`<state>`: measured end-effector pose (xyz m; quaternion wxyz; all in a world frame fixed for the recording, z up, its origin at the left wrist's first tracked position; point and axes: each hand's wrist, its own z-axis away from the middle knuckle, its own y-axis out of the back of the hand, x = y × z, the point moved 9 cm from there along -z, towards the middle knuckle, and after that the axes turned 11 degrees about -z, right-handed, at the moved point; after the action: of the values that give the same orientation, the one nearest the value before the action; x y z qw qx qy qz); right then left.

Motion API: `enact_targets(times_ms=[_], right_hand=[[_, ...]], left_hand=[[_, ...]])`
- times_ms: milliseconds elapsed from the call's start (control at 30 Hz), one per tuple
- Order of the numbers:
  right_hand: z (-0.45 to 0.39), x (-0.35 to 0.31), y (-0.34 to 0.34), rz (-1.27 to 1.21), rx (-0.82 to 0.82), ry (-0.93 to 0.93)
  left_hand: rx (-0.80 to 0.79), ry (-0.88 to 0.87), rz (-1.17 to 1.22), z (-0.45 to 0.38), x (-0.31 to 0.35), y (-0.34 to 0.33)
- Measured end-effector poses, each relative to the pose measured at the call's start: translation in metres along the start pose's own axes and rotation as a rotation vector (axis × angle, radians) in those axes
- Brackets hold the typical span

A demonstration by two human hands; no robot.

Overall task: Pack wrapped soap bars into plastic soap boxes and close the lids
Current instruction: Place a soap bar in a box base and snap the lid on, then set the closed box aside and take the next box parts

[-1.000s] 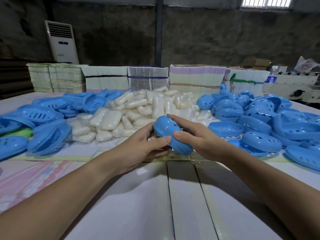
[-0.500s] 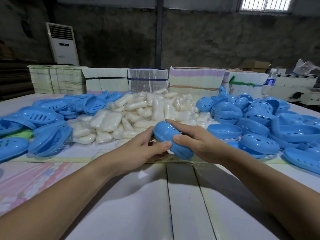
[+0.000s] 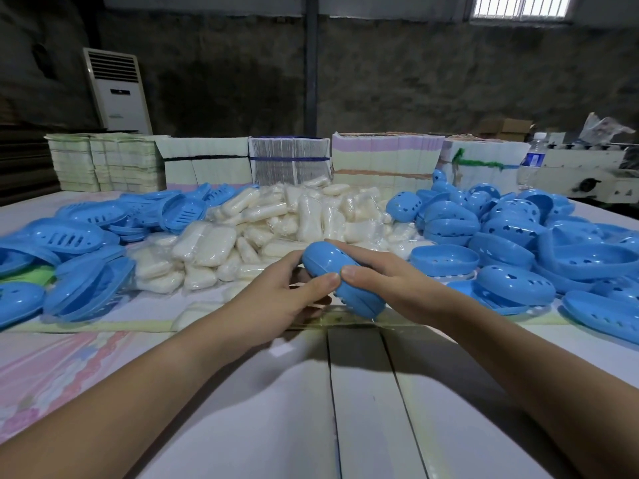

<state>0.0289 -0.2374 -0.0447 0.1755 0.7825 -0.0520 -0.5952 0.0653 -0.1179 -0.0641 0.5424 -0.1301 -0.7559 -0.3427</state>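
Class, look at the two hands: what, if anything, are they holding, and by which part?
Both hands hold one closed blue soap box. The left hand grips its near left side, the right hand its right side; both thumbs press on top.

**Change since the earlier frames: minor regrip on the closed soap box**

The left hand [image 3: 276,299] has shifted its thumb upward along the near edge of the blue soap box [image 3: 342,281]; the thumb tip now lies just beside the thumb of the right hand [image 3: 387,285], nearly touching it. One second ago the two thumbs were slightly further apart. The box has tilted marginally, its lower end pointing more toward the table [image 3: 363,409]. The view has dipped slightly.
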Motion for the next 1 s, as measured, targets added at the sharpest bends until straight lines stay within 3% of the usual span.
enact_targets(times_ms=[233,433,633,800,1000], right_hand=[[0.002,0.005,-0.001,0.183,0.015,-0.036],[0.001,-0.009,0.021,0.347,0.256,0.036],[0.024,-0.036,0.078,0.378,0.452,0.009],[0.084,-0.032,0.149,0.624,0.608,-0.175],[0.211,-0.011,0.244,0.926,0.872,-0.548]], left_hand=[[0.066,0.042,0.039,0.0,-0.004,0.004],[0.181,-0.006,-0.1,-0.005,-0.001,0.02],[0.158,-0.082,-0.245,-0.004,0.0,0.018],[0.142,-0.193,-0.396,-0.002,0.005,0.023],[0.167,-0.214,-0.553,-0.01,-0.017,0.023]])
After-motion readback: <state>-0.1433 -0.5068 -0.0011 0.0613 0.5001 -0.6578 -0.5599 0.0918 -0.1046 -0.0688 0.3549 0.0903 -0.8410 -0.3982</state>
